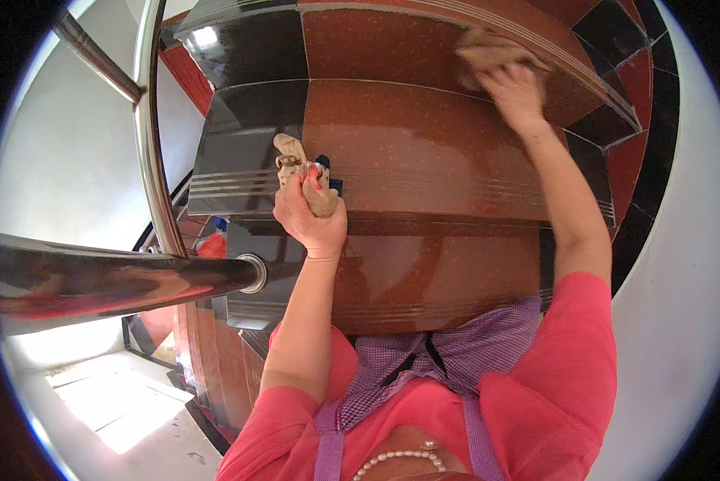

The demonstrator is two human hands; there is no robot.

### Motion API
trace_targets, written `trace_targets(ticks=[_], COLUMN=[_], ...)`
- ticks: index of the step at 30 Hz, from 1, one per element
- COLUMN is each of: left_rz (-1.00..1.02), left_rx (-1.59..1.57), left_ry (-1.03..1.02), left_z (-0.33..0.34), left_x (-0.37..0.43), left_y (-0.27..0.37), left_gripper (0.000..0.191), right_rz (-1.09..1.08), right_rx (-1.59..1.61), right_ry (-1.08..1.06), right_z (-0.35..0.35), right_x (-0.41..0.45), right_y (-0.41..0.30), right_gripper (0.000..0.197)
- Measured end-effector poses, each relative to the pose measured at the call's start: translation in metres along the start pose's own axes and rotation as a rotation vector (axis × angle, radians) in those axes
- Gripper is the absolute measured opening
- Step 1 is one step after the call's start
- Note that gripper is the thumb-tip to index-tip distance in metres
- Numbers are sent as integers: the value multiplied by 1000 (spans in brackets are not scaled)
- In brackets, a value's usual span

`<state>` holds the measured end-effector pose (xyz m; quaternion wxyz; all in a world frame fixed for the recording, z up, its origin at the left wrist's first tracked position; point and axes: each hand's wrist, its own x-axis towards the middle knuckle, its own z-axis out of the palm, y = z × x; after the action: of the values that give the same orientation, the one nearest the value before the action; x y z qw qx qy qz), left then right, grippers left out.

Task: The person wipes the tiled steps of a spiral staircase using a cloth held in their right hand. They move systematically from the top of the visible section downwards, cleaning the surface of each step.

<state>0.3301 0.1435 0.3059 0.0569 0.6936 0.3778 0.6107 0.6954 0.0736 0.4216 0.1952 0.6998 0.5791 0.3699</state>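
Observation:
My right hand (513, 90), blurred, presses a tan cloth (495, 51) against the red-brown riser of an upper stair step (384, 45). Toward the left side of the step below, my left hand (312, 210) is closed around a small tan figurine-like object (288, 156) with red and dark parts; exactly what it is, I cannot tell. It is held over the glossy step tread (420, 138), near the border between the black tile and the red-brown tile. Whether it touches the tread is not clear.
A thick metal handrail (125, 279) juts in from the left and ends in a round collar by the steps. A steel post (155, 138) rises beside the stair's left edge. A pale wall (666, 361) stands on the right. A red and blue item (212, 243) lies past the left edge.

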Motion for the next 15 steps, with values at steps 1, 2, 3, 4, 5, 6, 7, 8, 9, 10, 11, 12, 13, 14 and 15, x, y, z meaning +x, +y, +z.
trace_targets(ticks=[1, 2, 3, 4, 5, 6, 7, 8, 9, 10, 11, 12, 13, 14, 15], left_rz=[-9, -24, -38, -35, -55, -77, -71, -72, -81, -121, -124, -132, -145, -147, -159], left_rx=[-5, -25, -29, -27, -36, -53, -61, -74, -85, -51, -52, -51, -81, -90, -82], left_ry=[-1, -33, -68, -64, -78, -92, -88, -106, -130, -155, -153, -190, -228, -226, -251], left_z=[0, 1, -1, -2, -5, -5, -5, -4, -4, -6, -9, -14, -15, -16, -17], left_x=[-1, -1, -2, -2, 0, 1, 4, 7, 6, 6, 7, 8, 8, 8, 9], left_y=[1, 3, 0, 1, 2, 5, 7, 10, 10, 7, 5, 0, 3, 5, 4], left_gripper=[64, 64, 63, 63, 60, 57, 57, 57, 57, 56, 56, 56, 55, 55, 55], right_rz=[-48, -47, -35, -25, -10, -11, -13, 7, 9, -12, -32, -12, 52, 120, 236], right_rx=[5, 24, 106, 140, 180, 201, 215, 210, 203, 230, 255, 289, 215, 151, 158], right_ry=[34, 145, 187, 249, 317, 373, 426, 462, 457, 436, 414, 262, 248, 241, 69], right_z=[-11, -14, -40, -55, -70, -83, -94, -97, -94, -91, -87, -93, -84, -73, -70], right_x=[23, 46, 70, 90, 108, 123, 134, 139, 138, 136, 132, 119, 99, 78, 59], right_y=[-23, -48, -78, -103, -127, -144, -154, -159, -159, -157, -152, -147, -126, -106, -90], right_gripper=[43, 43, 43, 44, 44, 45, 45, 45, 45, 47, 48, 48, 49, 51, 41])
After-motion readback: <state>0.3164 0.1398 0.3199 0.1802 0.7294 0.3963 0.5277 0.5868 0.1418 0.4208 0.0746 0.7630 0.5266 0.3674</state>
